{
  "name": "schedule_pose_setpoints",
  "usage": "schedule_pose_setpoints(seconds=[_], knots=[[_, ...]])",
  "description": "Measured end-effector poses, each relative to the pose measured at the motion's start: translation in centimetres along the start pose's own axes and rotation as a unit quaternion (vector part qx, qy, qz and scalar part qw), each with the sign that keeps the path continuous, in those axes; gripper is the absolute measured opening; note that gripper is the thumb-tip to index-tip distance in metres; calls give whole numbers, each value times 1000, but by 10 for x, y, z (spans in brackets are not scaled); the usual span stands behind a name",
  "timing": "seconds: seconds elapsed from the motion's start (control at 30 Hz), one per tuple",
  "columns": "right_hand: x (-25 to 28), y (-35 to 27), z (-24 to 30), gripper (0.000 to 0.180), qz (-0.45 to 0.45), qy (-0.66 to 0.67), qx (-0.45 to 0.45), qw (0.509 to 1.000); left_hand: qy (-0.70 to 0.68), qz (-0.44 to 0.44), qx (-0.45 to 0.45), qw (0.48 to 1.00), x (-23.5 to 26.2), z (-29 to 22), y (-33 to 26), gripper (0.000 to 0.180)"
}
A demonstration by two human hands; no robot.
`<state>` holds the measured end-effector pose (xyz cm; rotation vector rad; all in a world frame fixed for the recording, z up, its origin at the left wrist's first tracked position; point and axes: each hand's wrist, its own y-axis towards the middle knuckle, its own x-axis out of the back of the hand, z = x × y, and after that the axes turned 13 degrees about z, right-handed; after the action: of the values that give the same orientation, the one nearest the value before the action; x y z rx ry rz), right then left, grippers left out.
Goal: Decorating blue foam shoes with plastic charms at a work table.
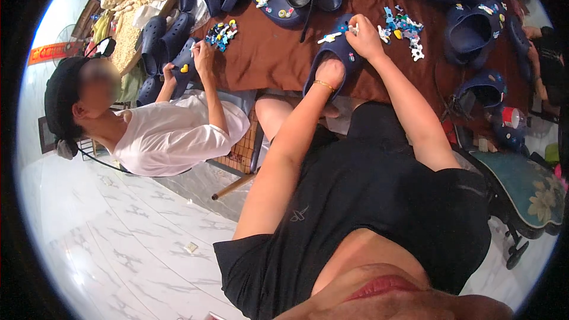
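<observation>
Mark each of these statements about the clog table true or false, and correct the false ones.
1. The left hand holds a navy clog at its heel. True.
2. The right hand rests flat on the cloth. False: it is on the clog's top, fingers pinched at a small charm.
3. A pile of charms lies right of the clog. True.
4. The co-worker wears a black shirt. False: a white one.
5. The co-worker's clog carries a yellow charm. True.
</observation>
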<state>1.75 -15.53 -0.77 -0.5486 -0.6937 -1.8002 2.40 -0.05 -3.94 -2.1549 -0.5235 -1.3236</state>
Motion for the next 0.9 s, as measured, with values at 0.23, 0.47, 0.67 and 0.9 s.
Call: schedule_pose_setpoints(seconds=[0.23,0.47,0.67,0.9], knots=[[-5,21,34,28,202,-71,141,967,51,-22,-39,998,-26,15,10,15],[6,22,47,36,272,-108,105,950,-42,30,33,998,-14,0,4,28],[0,12,47,33,177,-27,95,979,25,38,11,999,1,-3,-1,22],[5,16,36,35,47,132,-46,989,18,12,-1,1000,-3,-1,0,20]])
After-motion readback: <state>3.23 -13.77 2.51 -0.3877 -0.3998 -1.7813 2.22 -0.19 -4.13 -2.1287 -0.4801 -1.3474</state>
